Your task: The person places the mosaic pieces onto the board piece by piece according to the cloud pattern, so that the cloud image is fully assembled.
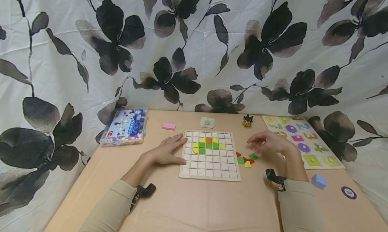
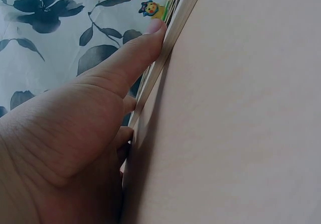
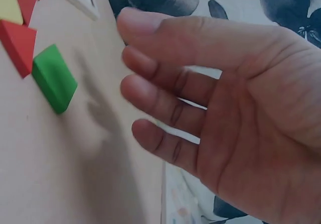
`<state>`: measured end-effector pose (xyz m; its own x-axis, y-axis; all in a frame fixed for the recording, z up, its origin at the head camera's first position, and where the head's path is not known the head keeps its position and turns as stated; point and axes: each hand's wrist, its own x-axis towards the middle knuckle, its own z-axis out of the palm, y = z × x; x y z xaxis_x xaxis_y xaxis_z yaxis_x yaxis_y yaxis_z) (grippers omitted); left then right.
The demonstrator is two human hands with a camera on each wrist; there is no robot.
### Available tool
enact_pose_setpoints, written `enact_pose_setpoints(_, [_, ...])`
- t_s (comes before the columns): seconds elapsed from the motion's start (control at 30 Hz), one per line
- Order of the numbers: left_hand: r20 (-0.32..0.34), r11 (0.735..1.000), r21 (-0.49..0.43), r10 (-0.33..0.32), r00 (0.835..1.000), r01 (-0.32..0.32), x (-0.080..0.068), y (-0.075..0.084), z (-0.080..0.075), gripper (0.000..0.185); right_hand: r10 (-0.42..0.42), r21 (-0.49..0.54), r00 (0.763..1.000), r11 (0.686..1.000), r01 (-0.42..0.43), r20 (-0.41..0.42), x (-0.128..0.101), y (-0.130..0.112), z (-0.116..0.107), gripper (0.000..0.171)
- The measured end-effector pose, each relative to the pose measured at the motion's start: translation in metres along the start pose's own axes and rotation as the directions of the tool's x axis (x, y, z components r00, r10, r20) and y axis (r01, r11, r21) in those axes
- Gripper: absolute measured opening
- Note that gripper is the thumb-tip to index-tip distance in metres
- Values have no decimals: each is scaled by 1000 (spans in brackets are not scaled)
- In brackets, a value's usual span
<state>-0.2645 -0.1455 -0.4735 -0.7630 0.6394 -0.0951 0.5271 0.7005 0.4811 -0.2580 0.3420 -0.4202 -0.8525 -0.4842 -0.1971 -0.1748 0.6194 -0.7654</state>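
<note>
A white grid board lies on the table, with green squares, an orange square and yellow rounded pieces set in its upper cells. My left hand rests at the board's left side, thumb and fingers touching its edge; the left wrist view shows the thumb along the frame. Right of the board, my right hand hovers over the table with loosely bent fingers and nothing in them. Below it lie loose pieces: a green block, red triangles and a yellow quarter-round piece.
A pattern card, a pink block and a small figurine stand behind the board. At the left back is a plastic case. To the right are a number sheet, a blue block and a round disc.
</note>
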Motion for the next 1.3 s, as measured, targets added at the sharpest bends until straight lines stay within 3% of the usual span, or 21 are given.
enact_pose_setpoints(0.17, [-1, 1000, -1, 3, 1000, -3, 0, -1, 1, 104, 32, 35, 997, 999, -34, 68, 1, 9, 2, 36])
enact_pose_setpoints(0.6, [-6, 1000, 1, 8, 1000, -8, 1, -2, 2, 103, 118, 20, 989, 993, -120, 89, 9, 18, 9, 29])
enact_pose_setpoints(0.87, [-6, 1000, 6, 6, 1000, -6, 1, -2, 2, 103, 107, 41, 991, 993, -111, 80, 10, 19, 12, 27])
enact_pose_setpoints(1.3, [-6, 1000, 13, 11, 1000, -11, 0, -1, 2, 104, 77, -31, 996, 997, -76, 46, 14, 21, 13, 28])
